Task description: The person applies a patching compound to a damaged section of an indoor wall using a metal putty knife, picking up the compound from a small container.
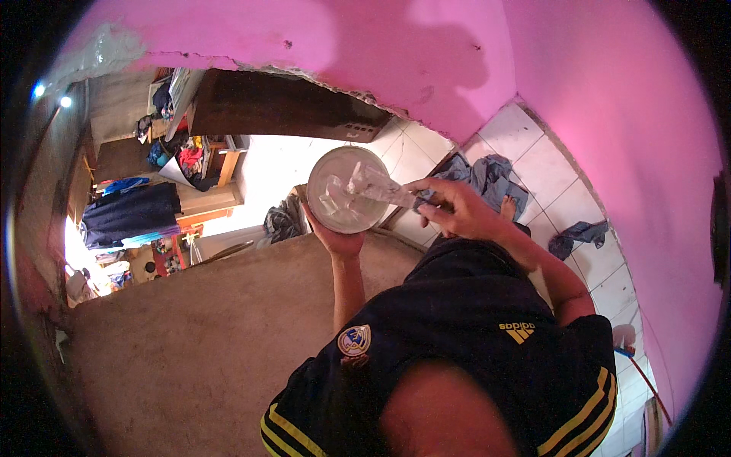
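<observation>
Pink wall [594, 99], tiled floor [556, 175], brown carpet [213, 327]

At the centre of the frame your left hand [337, 241] cups the underside of a round pale bowl [346, 189], tipped so its inside faces you. Your right hand [455, 207] pinches a crumpled clear plastic bag [371, 185] that lies across the bowl's mouth. Below the bowl spreads a brown carpeted floor [198, 335]. Grey cloths [487, 174] lie on white tiles [560, 179] right of centre, under a pink wall [609, 99].
</observation>
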`<state>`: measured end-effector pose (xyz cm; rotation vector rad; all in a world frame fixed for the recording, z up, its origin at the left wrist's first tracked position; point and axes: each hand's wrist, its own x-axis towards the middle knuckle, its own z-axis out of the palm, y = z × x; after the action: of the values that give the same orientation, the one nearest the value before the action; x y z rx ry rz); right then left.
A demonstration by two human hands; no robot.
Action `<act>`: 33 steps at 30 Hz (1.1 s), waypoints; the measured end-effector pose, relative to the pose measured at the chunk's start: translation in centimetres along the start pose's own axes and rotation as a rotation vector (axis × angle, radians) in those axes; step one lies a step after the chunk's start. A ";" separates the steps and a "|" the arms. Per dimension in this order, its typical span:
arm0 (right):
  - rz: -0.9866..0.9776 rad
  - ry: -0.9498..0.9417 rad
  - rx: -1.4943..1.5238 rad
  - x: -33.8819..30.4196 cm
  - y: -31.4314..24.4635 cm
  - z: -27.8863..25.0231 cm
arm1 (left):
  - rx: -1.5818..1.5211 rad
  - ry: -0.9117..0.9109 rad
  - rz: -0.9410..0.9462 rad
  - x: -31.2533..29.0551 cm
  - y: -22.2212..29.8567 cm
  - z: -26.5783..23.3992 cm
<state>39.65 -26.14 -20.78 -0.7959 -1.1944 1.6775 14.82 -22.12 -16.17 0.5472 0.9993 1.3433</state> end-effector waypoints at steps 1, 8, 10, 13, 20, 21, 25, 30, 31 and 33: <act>0.038 -0.022 -0.041 -0.2 -0.8 -0.8 | 0.037 0.013 0.000 0.0 0.3 -0.4; 0.141 -0.073 -0.214 -0.9 -3.3 -5.3 | 0.217 0.088 -0.175 0.9 0.6 0.6; 0.153 -0.083 -0.216 -0.8 -2.8 -6.0 | 0.261 0.102 -0.268 1.6 0.7 0.6; 0.249 -0.068 -0.231 -0.8 -3.2 -6.6 | 0.280 0.027 -0.390 2.6 1.0 -0.3; 0.145 -0.101 -0.485 -0.5 -4.2 -6.0 | 0.219 -0.087 -0.502 4.1 0.9 -0.8; 0.200 -0.107 -0.466 -0.6 -4.3 -5.7 | 0.214 -0.090 -0.508 4.1 0.9 -1.0; 0.369 -0.131 -0.290 -0.4 -3.2 -4.6 | 0.171 -0.057 -0.452 4.1 0.5 -1.4; 0.261 -0.034 -0.078 -0.4 0.7 -0.9 | -0.003 -0.082 -0.321 4.4 -1.6 -2.3; 0.231 0.003 -0.033 -0.4 1.4 -0.4 | -0.027 -0.074 -0.321 4.4 -2.1 -2.5; 0.209 0.044 -0.054 -0.3 2.1 0.1 | -0.075 -0.060 -0.321 4.2 -2.8 -2.7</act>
<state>39.05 -26.67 -22.69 -1.0156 -1.1623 1.7917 13.76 -19.16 -20.95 0.3512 0.9395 1.0679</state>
